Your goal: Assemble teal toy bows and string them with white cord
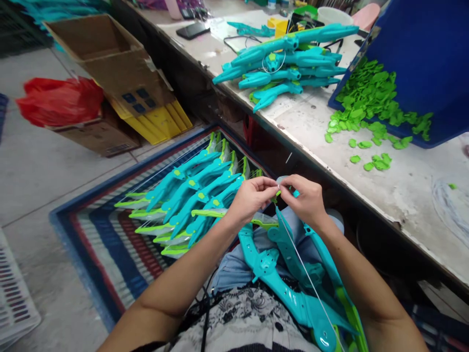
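Turquoise toy bow parts (pixel 264 261) with lime-green tips lie across my lap. A white string (pixel 306 271) runs along them, up to where my fingers meet. My left hand (pixel 254 195) pinches the string's end close to a green tip. Right beside it, my right hand (pixel 306 198) pinches at the same spot, its thumb and fingertips closed on the string. The knot or loop between the fingertips is too small to make out. Left of my hands, several strung toy bows (pixel 201 195) lie in a row on a striped cloth.
More turquoise bow parts (pixel 282 68) are stacked on the workbench (pixel 311 127) at right. Small green pieces (pixel 370 93) spill from a tipped blue bin (pixel 421 63). A phone (pixel 193 30) lies farther back. On the floor are a cardboard box (pixel 110 63), a red bag (pixel 60 100) and a white crate (pixel 14 288).
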Action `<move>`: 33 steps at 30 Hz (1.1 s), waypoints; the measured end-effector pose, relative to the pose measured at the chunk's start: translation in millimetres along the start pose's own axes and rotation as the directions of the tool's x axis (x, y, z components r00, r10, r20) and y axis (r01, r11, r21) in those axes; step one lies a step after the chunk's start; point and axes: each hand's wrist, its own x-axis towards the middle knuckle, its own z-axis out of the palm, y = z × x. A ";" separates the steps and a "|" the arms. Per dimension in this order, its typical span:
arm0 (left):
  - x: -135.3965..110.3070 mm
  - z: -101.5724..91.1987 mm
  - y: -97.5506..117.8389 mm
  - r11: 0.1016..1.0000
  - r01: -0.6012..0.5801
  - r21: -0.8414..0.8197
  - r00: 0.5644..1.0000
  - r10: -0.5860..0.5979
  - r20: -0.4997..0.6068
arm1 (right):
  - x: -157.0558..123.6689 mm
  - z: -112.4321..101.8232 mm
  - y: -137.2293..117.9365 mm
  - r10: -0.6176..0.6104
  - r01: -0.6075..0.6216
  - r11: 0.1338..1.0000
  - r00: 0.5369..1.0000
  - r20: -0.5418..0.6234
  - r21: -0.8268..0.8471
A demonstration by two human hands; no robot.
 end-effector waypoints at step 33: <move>47.9 -8.0 -30.4 0.913 0.388 0.124 0.855 -0.407 0.322 | -85.4 -45.6 80.7 0.643 -0.680 0.728 0.722 0.256 0.090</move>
